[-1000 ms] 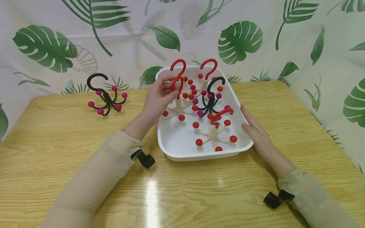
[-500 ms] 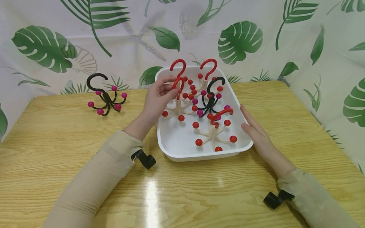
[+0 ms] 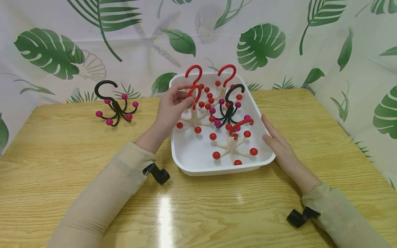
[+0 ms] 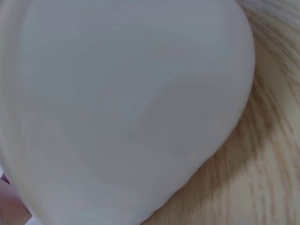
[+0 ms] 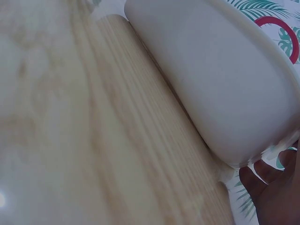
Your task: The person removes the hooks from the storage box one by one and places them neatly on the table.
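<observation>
My left hand [image 3: 170,110] pinches the red hooked handle of a claw massager [image 3: 194,119] with cream legs and red ball tips. This massager stands in the left part of a white tray [image 3: 193,162]. The right hand [image 3: 280,148] holds the tray's right side, thumb at the rim and fingers along the outside; its fingertips meet the wall [image 5: 225,93] in the right wrist view. Also in the tray are other red-handled massagers, one at the front [image 3: 232,148], and a black massager [image 3: 229,112] with magenta balls. The left wrist view shows mostly tray wall [image 4: 131,103].
Another black claw massager [image 3: 117,108] with magenta balls stands on the wooden table [image 3: 77,155], left of the tray. A leaf-printed cloth [image 3: 124,41] hangs behind the table and along its right side.
Between the earlier frames and now, my left hand's pinch on the red handle has shifted very slightly, the handle tilting a little. The right hand and the tray stay in place.
</observation>
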The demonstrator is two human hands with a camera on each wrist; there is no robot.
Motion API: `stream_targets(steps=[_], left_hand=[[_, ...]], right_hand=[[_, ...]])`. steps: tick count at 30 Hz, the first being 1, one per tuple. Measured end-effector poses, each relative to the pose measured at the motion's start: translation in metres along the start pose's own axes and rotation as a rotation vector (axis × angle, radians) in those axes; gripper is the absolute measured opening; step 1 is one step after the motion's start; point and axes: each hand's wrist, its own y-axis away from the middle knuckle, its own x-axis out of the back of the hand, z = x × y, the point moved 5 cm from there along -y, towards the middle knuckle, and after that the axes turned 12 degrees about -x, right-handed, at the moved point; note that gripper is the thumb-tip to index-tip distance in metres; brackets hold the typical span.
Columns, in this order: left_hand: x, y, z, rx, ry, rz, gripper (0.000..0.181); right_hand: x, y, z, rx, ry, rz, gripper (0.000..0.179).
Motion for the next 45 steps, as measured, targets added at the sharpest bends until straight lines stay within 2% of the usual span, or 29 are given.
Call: stream_targets(steps=[6,18,28,37,40,45], left_hand=[[0.0,0.0,0.0,-0.025,0.026,-0.013,0.031],[-0.003,0.001,0.006,-0.067,-0.027,-0.02,0.03],[-0.005,0.007,0.036,-0.092,0.02,-0.028,0.03],[-0.004,0.007,0.048,-0.121,0.014,-0.02,0.03],[-0.004,0.006,0.049,-0.131,0.021,-0.015,0.03],[-0.003,0.003,0.04,-0.17,0.035,-0.008,0.03]], right_hand=[[-0.001,0.0,-0.001,-0.002,0.007,0.0,0.052],[0.0,0.0,-0.001,-0.031,0.021,0.01,0.052],[0.0,-0.001,-0.001,-0.035,0.017,0.009,0.052],[0.0,-0.001,0.001,-0.005,-0.004,-0.003,0.053],[0.0,-0.001,0.001,-0.006,-0.005,-0.004,0.053],[0.0,-0.001,0.001,-0.009,-0.002,-0.005,0.053]])
